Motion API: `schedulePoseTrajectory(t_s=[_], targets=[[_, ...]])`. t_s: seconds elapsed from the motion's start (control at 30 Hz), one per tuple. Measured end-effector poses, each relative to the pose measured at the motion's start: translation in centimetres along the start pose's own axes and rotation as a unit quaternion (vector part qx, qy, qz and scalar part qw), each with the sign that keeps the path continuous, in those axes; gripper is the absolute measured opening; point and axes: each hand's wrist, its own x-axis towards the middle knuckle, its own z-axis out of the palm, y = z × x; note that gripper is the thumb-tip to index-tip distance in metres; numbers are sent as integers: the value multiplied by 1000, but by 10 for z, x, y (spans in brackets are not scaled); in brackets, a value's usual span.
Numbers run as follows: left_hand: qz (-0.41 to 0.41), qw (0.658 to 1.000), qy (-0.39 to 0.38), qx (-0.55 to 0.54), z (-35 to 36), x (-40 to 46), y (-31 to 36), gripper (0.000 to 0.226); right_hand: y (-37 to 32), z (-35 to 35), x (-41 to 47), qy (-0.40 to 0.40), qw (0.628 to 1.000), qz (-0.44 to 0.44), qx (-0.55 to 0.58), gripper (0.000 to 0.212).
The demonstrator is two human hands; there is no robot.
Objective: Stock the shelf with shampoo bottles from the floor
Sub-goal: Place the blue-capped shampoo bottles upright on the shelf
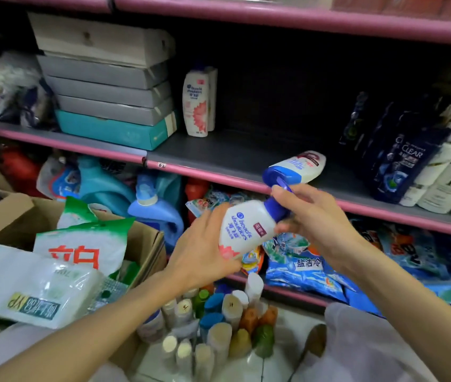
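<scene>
Both hands grasp one glossy white plastic shampoo bottle [242,230] before the shelf's pink front edge [219,177]: left hand [202,249] cups its rounded base, right hand [312,216] pinches its blue cap.

The bottle [242,230] between the fingers [213,216] of the left hand and the fingers [287,193] of the right hand is showing white, with a blue cap, blue letters, a small dark red tag and a pink flower.

Just above the right fingers, a second bottle [298,166] is showing white with a blue cap too.

Far up from the fingers, a standing bottle [196,104] is looking white with a pink flower.

The shelf [219,150] is showing grey with a pink edge.

Down below the fingers, small bottles [219,321] are wearing blue, green, orange and cream caps.

To the right, the dark bottle [406,164] is looking navy blue with white letters.
</scene>
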Motion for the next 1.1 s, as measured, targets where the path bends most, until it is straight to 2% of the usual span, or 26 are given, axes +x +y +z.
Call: schedulePoseTrajectory(t_s=[0.13,0.3,0.6,0.9,1.1], targets=[[-9,999,24,-20,-12,2,-3,77,-9,7,-1,4,995,-86,-47,19],[-17,999,10,-35,-16,0,-1,75,-11,12,-6,11,987,-132,-92,19],[-34,996,-12,-79,-22,-4,12,72,-17,11,-9,2,985,-153,-81,22],[-36,998,26,-54,-19,-4,19,79,-19,12,-8,8,982,-170,-77,15],[-38,997,34,-50,-21,-2,15,75,-21,13,-3,1,986,-150,-72,22]])
